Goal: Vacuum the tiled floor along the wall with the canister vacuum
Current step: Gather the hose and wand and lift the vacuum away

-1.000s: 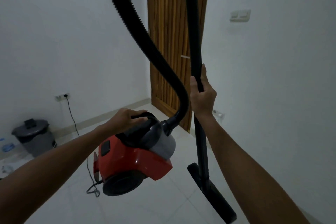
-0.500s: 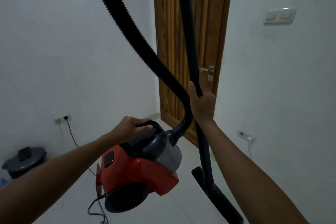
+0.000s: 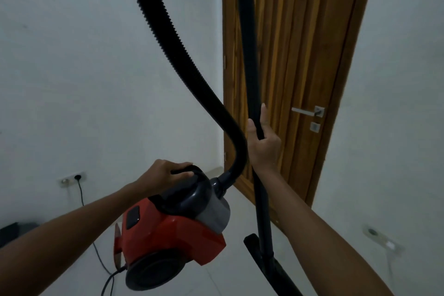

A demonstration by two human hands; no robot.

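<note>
The wooden door [image 3: 295, 74] now looms larger than a second ago. Left of it, my left hand [image 3: 165, 175] grips the canister vacuum [image 3: 173, 230] by its handle, carried above the floor [image 3: 240, 279]. My right hand [image 3: 263, 144] clasps the wand [image 3: 249, 55]. Risk: the trailing power cord [image 3: 105, 269] snags underfoot.

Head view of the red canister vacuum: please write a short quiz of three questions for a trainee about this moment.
1. True or false: the left hand grips the black carry handle of the red canister vacuum.
2. What does the right hand hold?
A. the silver door handle
B. the black rigid wand tube
C. the black ribbed hose
3. Fill in: the power cord is plugged into a wall ____.

Key: 1 true; 2 B; 3 socket.
</note>
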